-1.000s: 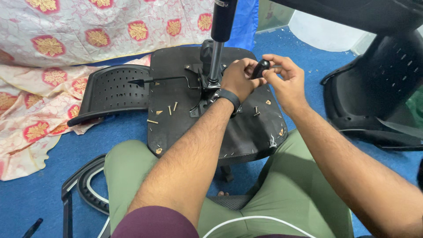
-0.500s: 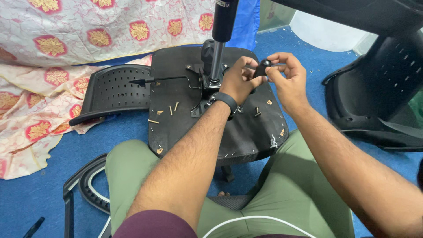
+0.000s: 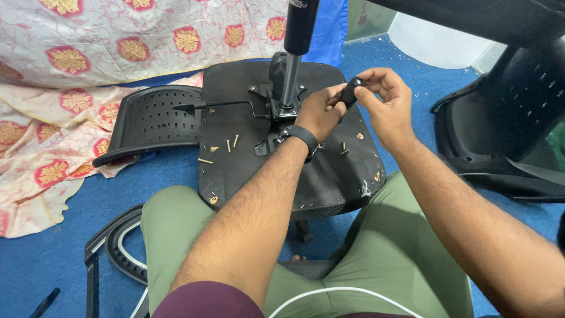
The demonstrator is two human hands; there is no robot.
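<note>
Both hands grip a black knob.
Left hand (image 3: 321, 112) and right hand (image 3: 385, 100) fingers pinch the knob (image 3: 351, 92) above the seat (image 3: 235, 165).

Blue carpet floor (image 3: 170, 171): upturned black seat base (image 3: 329, 176), perforated backrest (image 3: 150, 121), floral cloth (image 3: 53, 147), second chair shell (image 3: 500, 135).

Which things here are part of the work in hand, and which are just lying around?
In use: black knob held by left hand and right hand; upturned chair seat; gas cylinder; loose screws.
Lying about: floral cloth; perforated backrest; other black chair.
</note>
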